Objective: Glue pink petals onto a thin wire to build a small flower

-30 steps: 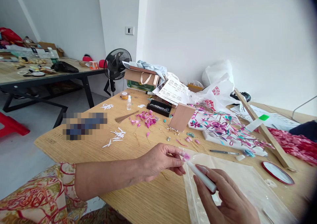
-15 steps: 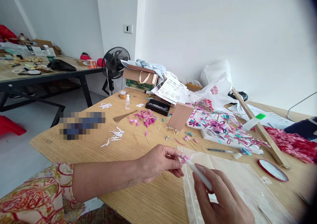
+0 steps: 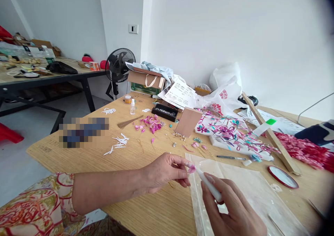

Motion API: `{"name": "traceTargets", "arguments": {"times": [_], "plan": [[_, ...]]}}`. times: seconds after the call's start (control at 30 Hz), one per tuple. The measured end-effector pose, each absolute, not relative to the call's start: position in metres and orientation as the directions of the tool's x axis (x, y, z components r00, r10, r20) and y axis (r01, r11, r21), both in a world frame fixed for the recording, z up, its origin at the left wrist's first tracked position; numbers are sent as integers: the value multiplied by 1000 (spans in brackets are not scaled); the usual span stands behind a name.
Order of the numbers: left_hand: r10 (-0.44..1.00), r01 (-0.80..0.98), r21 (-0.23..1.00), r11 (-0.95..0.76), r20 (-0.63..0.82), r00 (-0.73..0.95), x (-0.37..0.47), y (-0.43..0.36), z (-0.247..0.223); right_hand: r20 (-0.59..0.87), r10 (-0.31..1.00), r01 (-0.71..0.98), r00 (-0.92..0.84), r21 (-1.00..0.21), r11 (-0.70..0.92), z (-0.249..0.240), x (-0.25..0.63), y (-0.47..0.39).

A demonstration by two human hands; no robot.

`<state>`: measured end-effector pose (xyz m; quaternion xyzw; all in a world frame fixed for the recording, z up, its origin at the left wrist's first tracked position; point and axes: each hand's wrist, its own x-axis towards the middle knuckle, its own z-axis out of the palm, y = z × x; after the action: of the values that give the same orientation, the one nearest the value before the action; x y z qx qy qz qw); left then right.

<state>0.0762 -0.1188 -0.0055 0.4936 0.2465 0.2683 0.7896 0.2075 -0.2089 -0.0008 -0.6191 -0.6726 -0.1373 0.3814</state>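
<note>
Pink flower (image 3: 192, 168) pinched by the left hand (image 3: 164, 173) above the wooden table (image 3: 94, 159), just beside the tip of a white tube (image 3: 210, 186) held between thumb and fingers of the right hand (image 3: 232, 206)

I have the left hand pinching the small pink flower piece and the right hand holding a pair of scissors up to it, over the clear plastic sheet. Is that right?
Not quite: the head view shows the right hand holding a white, pen-like tube, not scissors. The rest stands.
</note>
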Motion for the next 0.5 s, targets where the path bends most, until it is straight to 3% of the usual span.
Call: {"name": "traceTargets", "arguments": {"times": [0.13,0.5], "plan": [[666,-179,916,358,-116,736,76,-119,-4,701,710,927,71,-310,213,-3,206,-208],[675,-153,928,340,-128,727,76,-118,-2,740,672,944,-16,-211,254,-7,204,-207]]}}
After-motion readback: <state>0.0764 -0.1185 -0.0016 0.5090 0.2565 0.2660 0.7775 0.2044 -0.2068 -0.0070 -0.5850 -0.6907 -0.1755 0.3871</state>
